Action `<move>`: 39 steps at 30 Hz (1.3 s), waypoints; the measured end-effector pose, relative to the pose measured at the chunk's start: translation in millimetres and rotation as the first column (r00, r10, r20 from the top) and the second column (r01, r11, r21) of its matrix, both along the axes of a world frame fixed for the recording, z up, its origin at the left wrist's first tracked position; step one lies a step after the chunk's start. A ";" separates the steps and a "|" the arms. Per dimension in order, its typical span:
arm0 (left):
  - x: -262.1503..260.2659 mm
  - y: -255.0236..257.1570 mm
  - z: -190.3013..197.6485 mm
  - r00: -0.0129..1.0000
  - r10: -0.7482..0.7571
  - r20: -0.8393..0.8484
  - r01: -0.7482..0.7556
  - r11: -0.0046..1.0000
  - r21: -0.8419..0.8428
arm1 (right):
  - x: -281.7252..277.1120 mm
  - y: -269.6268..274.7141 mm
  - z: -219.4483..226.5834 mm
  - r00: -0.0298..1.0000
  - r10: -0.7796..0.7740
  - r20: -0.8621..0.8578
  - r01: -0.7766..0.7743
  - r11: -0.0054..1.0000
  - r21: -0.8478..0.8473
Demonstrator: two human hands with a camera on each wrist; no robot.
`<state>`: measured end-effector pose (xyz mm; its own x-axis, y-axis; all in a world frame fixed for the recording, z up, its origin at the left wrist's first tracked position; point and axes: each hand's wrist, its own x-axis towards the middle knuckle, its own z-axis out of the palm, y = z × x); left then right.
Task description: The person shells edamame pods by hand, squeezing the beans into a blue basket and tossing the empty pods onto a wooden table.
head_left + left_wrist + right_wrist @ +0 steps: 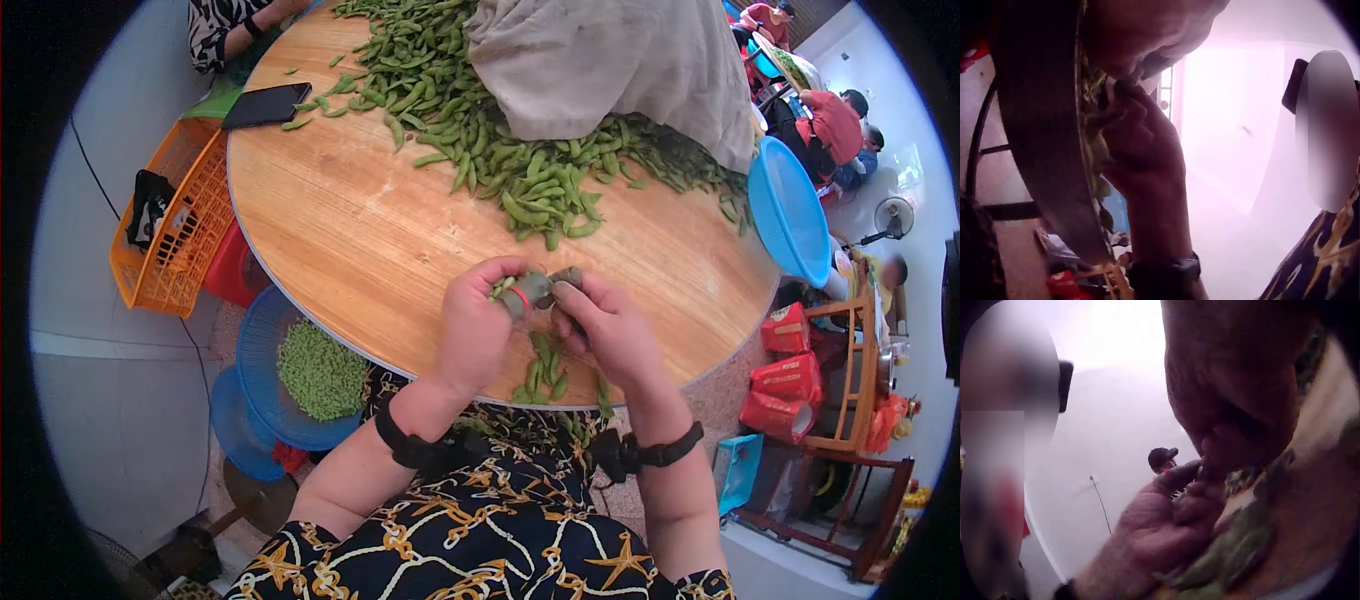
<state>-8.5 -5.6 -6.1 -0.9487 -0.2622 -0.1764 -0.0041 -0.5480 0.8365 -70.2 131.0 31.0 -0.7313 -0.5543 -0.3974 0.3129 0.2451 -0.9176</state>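
My left hand (476, 328) and right hand (615, 335) meet over the near part of the round wooden table, fingers curled and fingertips together. Green edamame pods (503, 286) show in the curl of the left hand. Grey covers (522, 298) sit on the working digits, one with a red band. Between the fingertips the pod being worked is mostly hidden. A few loose pods (543, 368) lie below the hands near the table edge. Beyond the hands spreads a big heap of edamame pods (430, 90).
A grey cloth (620, 60) covers part of the heap. A phone (266, 106) lies at the table's left edge. Shelled beans (322, 370) fill a blue basket (258, 330) at lower left. An orange crate (190, 255) stands left; a blue colander (790, 210) is at the right edge.
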 end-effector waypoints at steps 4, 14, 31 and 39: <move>-1.2 -6.4 3.0 1.000 0.000 -0.020 0.006 0.959 0.282 | -31.0 -23.8 14.8 0.494 0.298 -0.817 0.060 0.926 0.374; 2.1 -10.6 -2.9 0.981 -0.176 -0.079 0.193 0.906 0.377 | -41.8 -13.5 1.4 0.167 0.668 -0.725 0.236 0.687 0.687; 23.1 -17.3 19.1 0.949 -0.307 -0.069 0.315 0.919 0.237 | 0.0 26.9 44.1 0.985 0.141 -0.102 -0.159 0.969 -0.191; 123.3 -142.4 -1.4 0.958 0.288 0.001 -0.269 0.896 -0.355 | 12.7 -3.7 2.7 0.540 0.302 -0.785 0.186 0.867 0.462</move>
<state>114.8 -148.0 -7.5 -0.8202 -0.5675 -0.0725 0.0576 -0.2080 0.9764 -57.5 127.3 33.7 -0.8244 -0.5445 0.1545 -0.5384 0.6704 -0.5105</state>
